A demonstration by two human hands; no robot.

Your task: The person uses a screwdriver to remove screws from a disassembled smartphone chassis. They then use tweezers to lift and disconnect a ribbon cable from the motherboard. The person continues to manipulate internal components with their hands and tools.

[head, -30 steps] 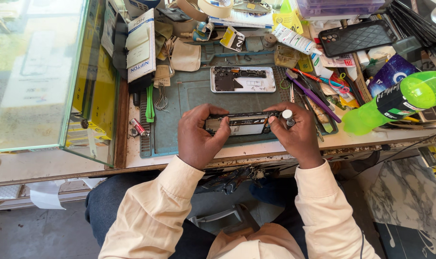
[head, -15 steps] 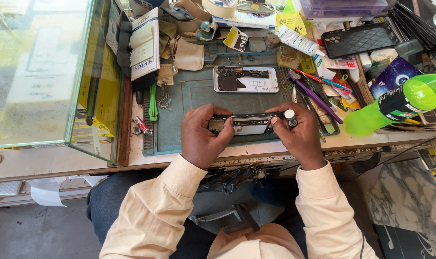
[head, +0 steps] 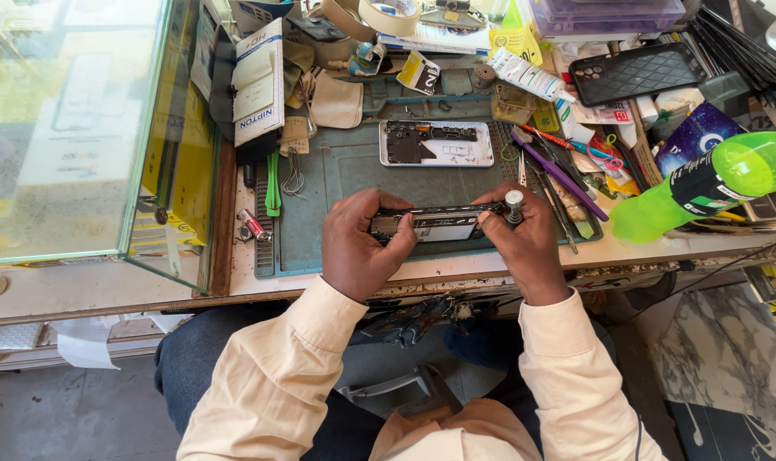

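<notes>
Green bottle lay tilted at right edge of surface. Opened phone shell rested on teal mat. Black phone case lay behind; glass cabinet stood left; tape roll at rear.

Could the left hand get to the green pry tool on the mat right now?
Probably not at once: the left hand grips the opened phone. The green pry tool lies uncovered to its left, so once it lets go, nothing blocks it.
</notes>
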